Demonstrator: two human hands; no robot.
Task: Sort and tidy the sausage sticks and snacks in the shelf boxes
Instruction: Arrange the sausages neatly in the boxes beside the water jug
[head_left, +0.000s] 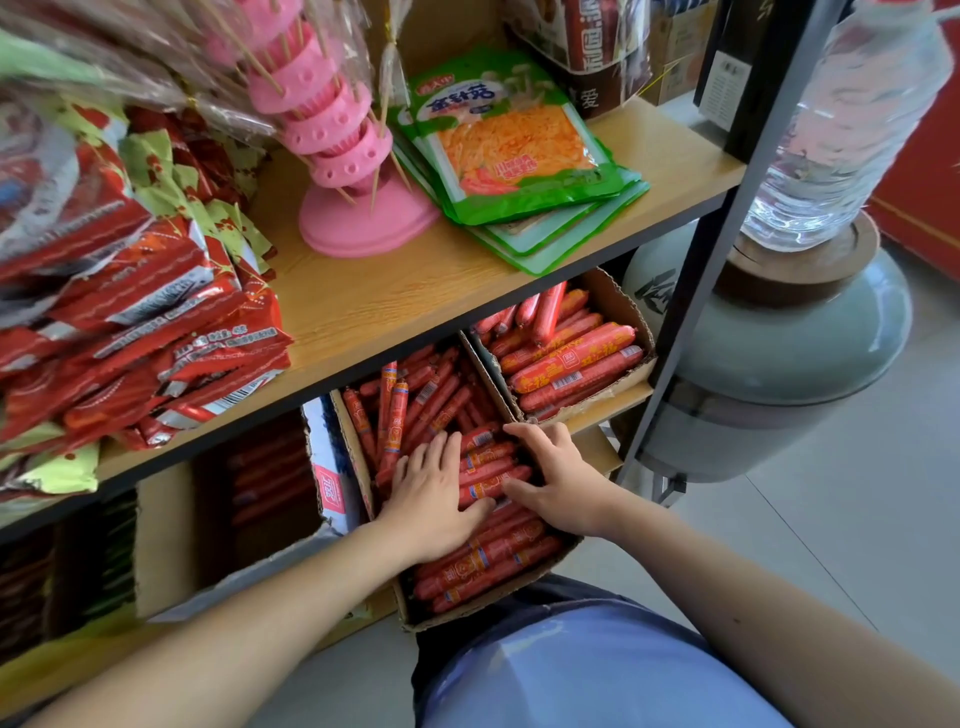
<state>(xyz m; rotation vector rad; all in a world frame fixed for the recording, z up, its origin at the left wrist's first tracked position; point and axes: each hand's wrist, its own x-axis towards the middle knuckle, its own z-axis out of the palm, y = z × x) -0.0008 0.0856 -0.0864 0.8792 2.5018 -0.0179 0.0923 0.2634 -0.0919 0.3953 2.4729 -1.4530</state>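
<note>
Pushed too hard, the slick sausage sticks (488, 467) could slip crooked or spill over the low front of the cardboard box (467, 613). They are glossy red-orange, partly jumbled, in the middle box below the shelf (415, 291). The left hand (431, 493) presses flat on them; the right hand (561, 483) curls round a small bundle.
</note>
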